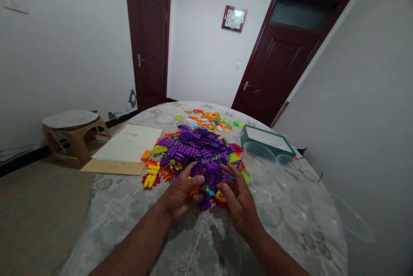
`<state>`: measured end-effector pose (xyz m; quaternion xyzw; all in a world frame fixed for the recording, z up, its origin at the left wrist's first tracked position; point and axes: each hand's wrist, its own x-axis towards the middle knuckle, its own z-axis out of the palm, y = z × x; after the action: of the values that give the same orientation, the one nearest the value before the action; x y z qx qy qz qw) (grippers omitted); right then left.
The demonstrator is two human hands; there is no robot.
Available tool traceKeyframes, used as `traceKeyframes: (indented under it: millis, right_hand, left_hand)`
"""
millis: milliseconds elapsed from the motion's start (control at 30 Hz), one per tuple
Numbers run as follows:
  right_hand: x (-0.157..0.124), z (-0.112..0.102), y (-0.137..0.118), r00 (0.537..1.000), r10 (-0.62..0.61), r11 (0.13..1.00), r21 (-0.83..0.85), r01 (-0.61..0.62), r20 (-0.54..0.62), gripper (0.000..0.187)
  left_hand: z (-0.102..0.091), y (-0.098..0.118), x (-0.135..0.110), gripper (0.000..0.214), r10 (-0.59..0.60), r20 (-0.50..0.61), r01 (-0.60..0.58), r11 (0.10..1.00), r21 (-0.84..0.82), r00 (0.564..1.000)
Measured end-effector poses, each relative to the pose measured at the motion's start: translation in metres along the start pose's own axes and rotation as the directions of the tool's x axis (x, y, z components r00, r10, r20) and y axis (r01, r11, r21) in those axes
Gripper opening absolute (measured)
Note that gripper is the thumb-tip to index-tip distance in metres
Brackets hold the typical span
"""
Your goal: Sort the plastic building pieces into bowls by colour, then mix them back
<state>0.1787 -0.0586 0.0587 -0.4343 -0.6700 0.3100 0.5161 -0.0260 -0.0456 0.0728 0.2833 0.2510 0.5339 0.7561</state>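
A heap of plastic building pieces, mostly purple, lies on the table before me, with red, yellow, green and orange ones around its edges. My left hand is at the near edge of the heap, thumb and fingers closed on an orange plastic piece. Opposite it, my right hand curls its thumb and fingers about a yellow plastic piece. Between the hands are purple pieces and a small blue piece. Several yellow rods sit at the heap's left side.
Smaller orange and yellow pieces lie behind the heap. Paper sheets are at the left. A green-rimmed box, clear round containers and glasses stand right on the patterned tablecloth. A stool is beyond.
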Motion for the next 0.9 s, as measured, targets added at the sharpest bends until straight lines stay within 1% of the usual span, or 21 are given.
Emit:
traceKeyframes:
  millis: [33,67,133,167,267,333,400,500,567,633,800,900]
  right_hand:
    - [0.007,0.001,-0.006,0.998,0.052,0.997,0.054,-0.054,0.038,0.056]
    - [0.013,0.002,-0.01,0.994,0.077,0.993,0.082,-0.084,0.083,0.055]
    - [0.022,0.007,-0.013,0.986,0.093,0.991,0.08,-0.105,0.138,0.049]
    - [0.024,0.01,-0.013,0.987,0.091,0.993,0.069,-0.101,0.131,0.044]
    - [0.024,0.022,-0.005,1.0,0.028,0.998,0.047,-0.028,-0.008,0.031]
    - [0.021,0.029,0.002,0.997,-0.001,0.999,0.054,0.005,-0.073,0.027]
    - [0.018,0.032,0.007,0.996,0.046,0.992,0.124,-0.036,-0.08,0.029]
    - [0.015,0.032,0.011,0.985,0.17,0.948,0.277,-0.156,-0.028,0.034]
    - [0.015,0.031,0.012,0.98,0.198,0.931,0.314,-0.187,-0.004,0.034]
    - [0.014,0.029,0.012,0.984,0.178,0.94,0.295,-0.169,-0.003,0.034]
    - [0.014,0.025,0.011,0.999,0.034,0.985,0.167,-0.029,-0.029,0.029]
    - [0.015,0.024,0.01,0.999,-0.02,0.991,0.134,0.026,-0.04,0.026]
  left_hand:
    - [0.0,-0.001,0.0,0.063,-0.015,0.011,0.015,1.0,0.021,1.0]
    - [0.001,-0.002,0.0,0.063,-0.029,0.016,0.028,0.999,0.038,0.999]
    - [0.0,-0.004,0.0,0.065,-0.043,0.001,0.043,0.997,0.058,0.999]
    - [0.0,-0.005,0.001,0.066,-0.043,-0.019,0.044,0.997,0.069,0.999]
    - [-0.001,-0.006,0.003,0.07,-0.033,-0.101,0.043,0.994,0.1,0.994]
    - [-0.002,-0.006,0.005,0.072,-0.024,-0.135,0.039,0.993,0.111,0.991]
    - [-0.002,-0.007,0.006,0.072,-0.012,-0.15,0.03,0.993,0.116,0.989]
    - [-0.001,-0.007,0.005,0.072,-0.02,-0.154,0.039,0.992,0.119,0.988]
    - [-0.001,-0.007,0.004,0.07,-0.035,-0.152,0.053,0.992,0.112,0.988]
    - [-0.001,-0.007,0.003,0.069,-0.05,-0.155,0.068,0.992,0.111,0.987]
    - [-0.002,-0.007,0.003,0.072,-0.08,-0.204,0.107,0.986,0.124,0.976]
    - [-0.002,-0.005,0.002,0.068,-0.085,-0.189,0.108,0.988,0.111,0.978]
